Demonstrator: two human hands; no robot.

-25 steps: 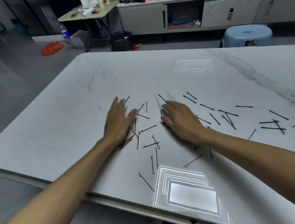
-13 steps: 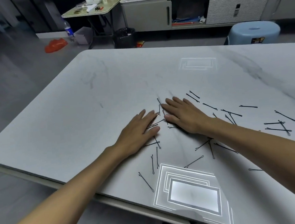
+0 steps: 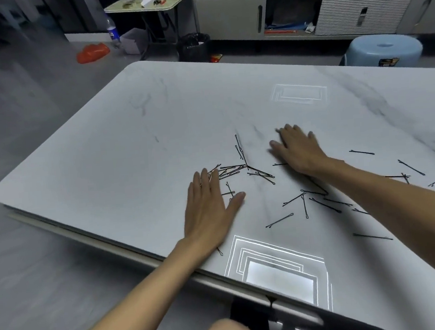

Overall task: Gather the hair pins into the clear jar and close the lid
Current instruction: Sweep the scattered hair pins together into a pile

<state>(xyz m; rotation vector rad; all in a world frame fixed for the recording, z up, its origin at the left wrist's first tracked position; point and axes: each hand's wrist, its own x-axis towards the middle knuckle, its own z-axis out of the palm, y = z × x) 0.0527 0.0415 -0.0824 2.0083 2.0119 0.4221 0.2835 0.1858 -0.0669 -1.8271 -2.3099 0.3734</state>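
Observation:
Several black hair pins lie on the white marble table [image 3: 105,161]. A bunched pile of pins [image 3: 240,170] sits between my hands. My left hand [image 3: 209,207] lies flat on the table just below-left of that pile, fingers straight, covering a few pins. My right hand [image 3: 297,147] rests flat to the right of the pile, fingers spread and slightly blurred. More loose pins [image 3: 317,201] are scattered under and beside my right forearm, and others [image 3: 406,172] lie further right. No clear jar or lid is in view.
The table's near edge [image 3: 140,258] runs under my left forearm. Beyond the table stand a blue plastic stool [image 3: 382,50], a black bin [image 3: 193,47], a low cabinet [image 3: 302,7] and a small side table [image 3: 149,2].
Both hands have drawn apart after sweeping pins together. The left hand slid back towards me, the right moved right and away. A tighter pile of pins now lies between them.

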